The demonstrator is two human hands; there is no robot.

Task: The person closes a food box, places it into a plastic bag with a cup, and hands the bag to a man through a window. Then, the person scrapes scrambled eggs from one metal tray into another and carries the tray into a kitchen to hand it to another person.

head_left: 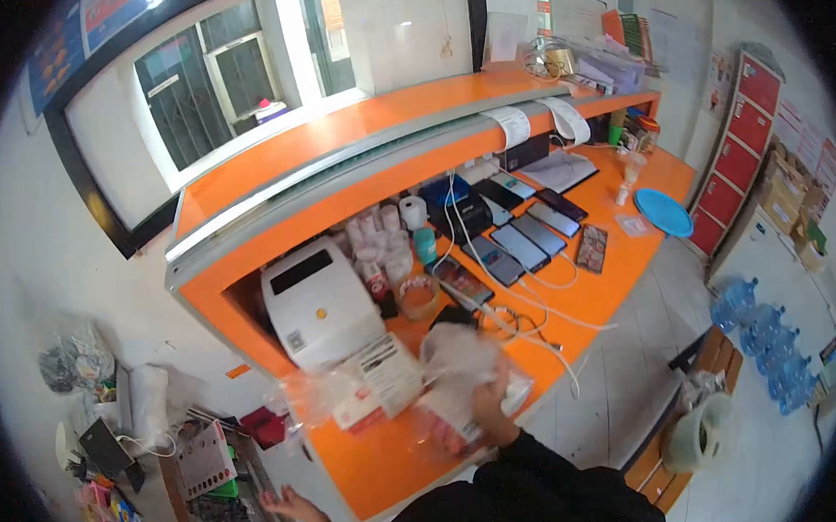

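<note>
My right hand [492, 408] is over the front edge of the orange counter [361, 472], its fingers closed on a crumpled clear plastic bag [461, 355]; motion blurs the bag. Under that hand lies a plastic-wrapped packet [445, 415] with red and white showing through. Off the counter's left end, my left hand [294, 507] is low, palm up with fingers spread, holding nothing. A white package with a printed label [388, 374] sits left of the bag, in clear plastic. Behind it stands a white label printer [318, 299].
Several phones [521, 244] with white cables lie along the counter. Tape rolls [418, 297] and paper rolls [379, 233] sit under the raised shelf [355, 132]. A blue round lid [663, 212] is at the far end. Blue water bottles [767, 342] and a bench [677, 427] stand right.
</note>
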